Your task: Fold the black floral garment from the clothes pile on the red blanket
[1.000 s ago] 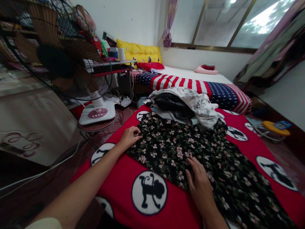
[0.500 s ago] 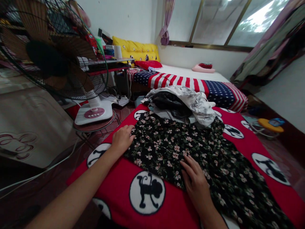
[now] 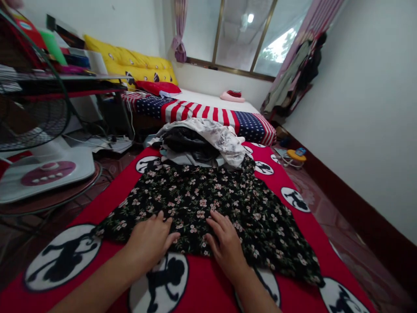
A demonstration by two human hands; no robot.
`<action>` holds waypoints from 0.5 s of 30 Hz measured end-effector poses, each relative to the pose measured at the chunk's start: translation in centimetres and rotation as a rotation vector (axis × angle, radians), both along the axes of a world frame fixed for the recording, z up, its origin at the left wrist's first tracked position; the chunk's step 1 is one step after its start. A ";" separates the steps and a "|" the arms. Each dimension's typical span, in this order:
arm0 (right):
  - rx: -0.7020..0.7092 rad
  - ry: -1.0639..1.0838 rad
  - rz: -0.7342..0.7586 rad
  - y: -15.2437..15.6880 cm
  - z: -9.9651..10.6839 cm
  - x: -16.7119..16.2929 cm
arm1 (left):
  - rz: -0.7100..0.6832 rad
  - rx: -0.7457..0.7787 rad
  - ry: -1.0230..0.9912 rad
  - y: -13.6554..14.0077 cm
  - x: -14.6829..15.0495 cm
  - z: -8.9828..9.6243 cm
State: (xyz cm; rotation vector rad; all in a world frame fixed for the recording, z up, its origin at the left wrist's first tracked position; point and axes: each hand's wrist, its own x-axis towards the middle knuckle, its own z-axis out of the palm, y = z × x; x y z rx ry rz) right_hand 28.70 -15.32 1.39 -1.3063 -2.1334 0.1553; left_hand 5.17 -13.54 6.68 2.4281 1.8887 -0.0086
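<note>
A black floral garment point(image 3: 202, 198) lies spread out on a red blanket with round monkey prints point(image 3: 107, 208). Its lower corners flare out to the left and right. My left hand point(image 3: 150, 238) rests on the near part of the cloth, left of the middle, fingers stretched forward and thumb apart. On the same near edge, a short way to the right, my right hand point(image 3: 227, 245) lies flat with its fingers spread. Neither hand grips the cloth. Beyond the garment, touching its far edge, is a pile of clothes point(image 3: 208, 139) in white and black.
At left, a fan point(image 3: 48, 169) stands on a round stool point(image 3: 87, 180), near a cluttered desk point(image 3: 78, 78). A bed with a stars-and-stripes cover point(image 3: 202, 112) is behind the pile. Clothes hang point(image 3: 296, 80) by the right wall, near a small yellow stool point(image 3: 296, 155).
The view has turned to the right. My left hand has moved from the garment's left edge toward its middle, closer to my right hand. The garment's left corner now lies spread outward.
</note>
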 end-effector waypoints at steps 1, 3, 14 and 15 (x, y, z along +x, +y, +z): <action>-0.002 0.024 -0.004 0.0 0.0 -0.1 | 0.012 -0.028 0.007 0.4 0.6 0.9; -0.005 0.077 -0.011 -0.1 0.2 -0.4 | -0.022 -0.009 -0.079 1.7 2.1 1.9; -0.144 0.352 -0.185 5.6 5.9 7.1 | -0.311 0.245 -0.430 6.1 7.2 -6.3; -0.168 0.358 -0.259 7.5 6.2 8.4 | -0.305 0.253 -0.438 6.0 7.1 -6.4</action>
